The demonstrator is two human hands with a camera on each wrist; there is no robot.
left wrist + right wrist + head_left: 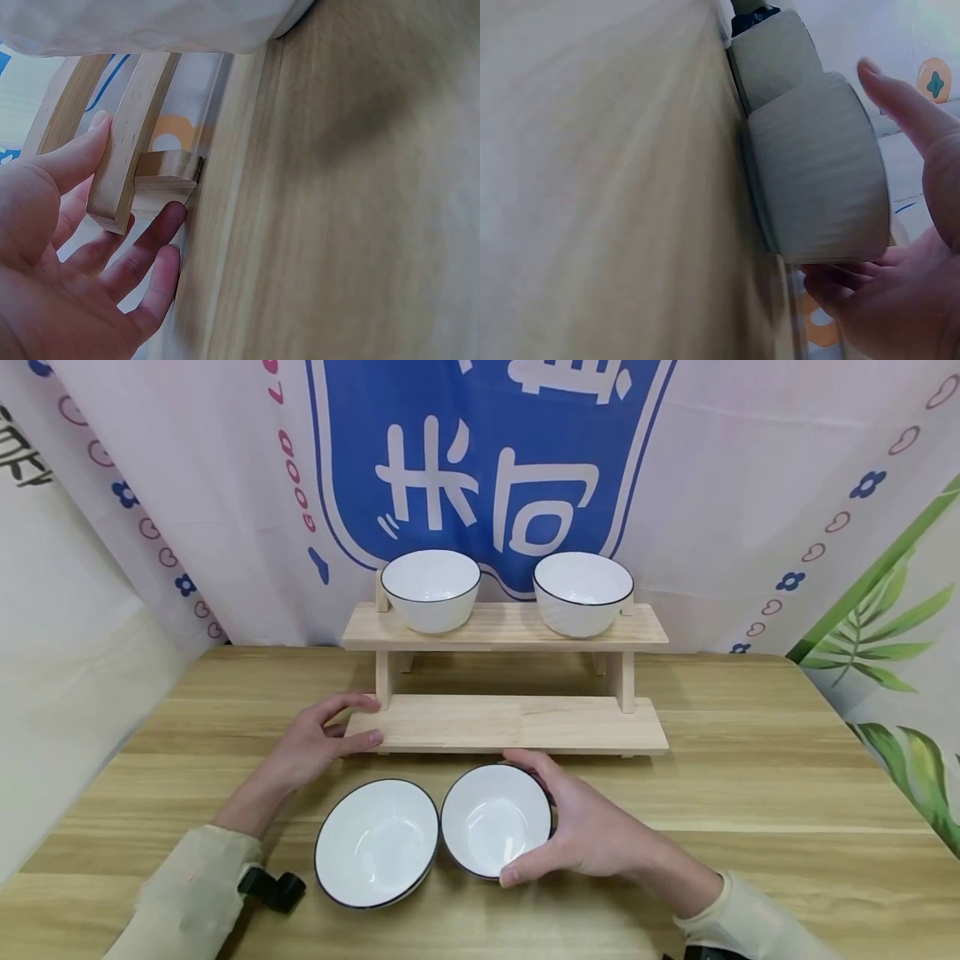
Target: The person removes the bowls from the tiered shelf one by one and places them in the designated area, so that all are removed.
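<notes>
My left hand [307, 745] grips the left end of a two-tier wooden display stand [487, 724], thumb at the lower shelf's front corner and fingers farther back. The left wrist view shows the thumb against one plank [124, 165], with fingers extended past it. My right hand [581, 822] is spread around the right side of a small white bowl [491, 827] with a dark rim. Its fingers curve by the far wall, and its thumb stands apart from the rim in the right wrist view. A larger white bowl [375, 843] stands directly left of the small one.
Two more white bowls [431, 581] [583, 583] stand on the stand's upper shelf [506, 622]. Behind the stand hangs a printed curtain [697, 527]. The wood-grain tabletop [750, 760] extends to both sides.
</notes>
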